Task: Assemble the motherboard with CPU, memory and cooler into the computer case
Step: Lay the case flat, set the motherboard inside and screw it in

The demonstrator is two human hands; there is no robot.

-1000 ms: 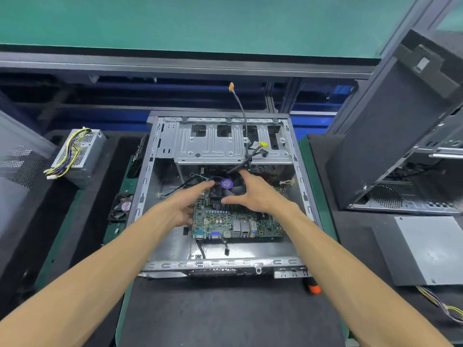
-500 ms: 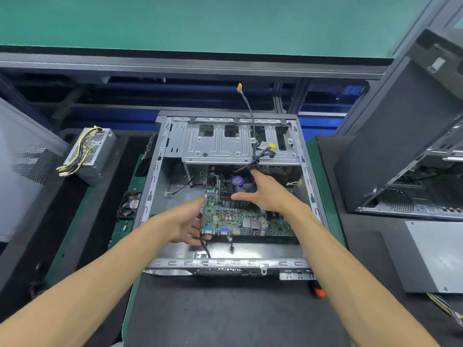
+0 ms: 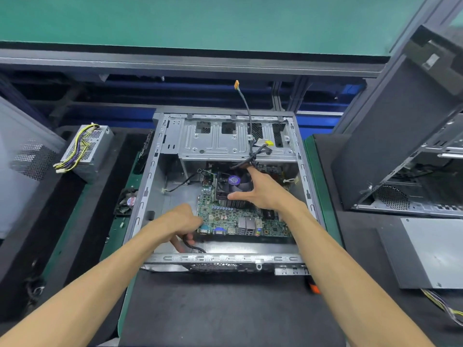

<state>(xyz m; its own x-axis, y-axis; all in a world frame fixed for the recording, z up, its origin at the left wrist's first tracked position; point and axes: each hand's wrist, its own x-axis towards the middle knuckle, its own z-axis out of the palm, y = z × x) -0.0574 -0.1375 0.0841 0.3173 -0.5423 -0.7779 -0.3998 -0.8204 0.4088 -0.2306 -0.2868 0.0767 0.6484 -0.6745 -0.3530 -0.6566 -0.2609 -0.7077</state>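
The computer case lies open at the centre of the frame on a dark worktop. Inside it, the green motherboard sits in the lower right part of the case floor, with its port row facing the near rail. The cooler, with a purple-labelled fan, is mounted on the board's upper half. A drive cage spans the far end of the case, with a black cable bundle draped over it.

The left hand has its fingers curled at the board's lower left corner, beside a black cable. The right hand is spread, its fingers extended, with the thumb on the cooler.

A power supply with yellow wiring rests at the middle left. A second case stands at the right. A green wall fills the top of the frame.
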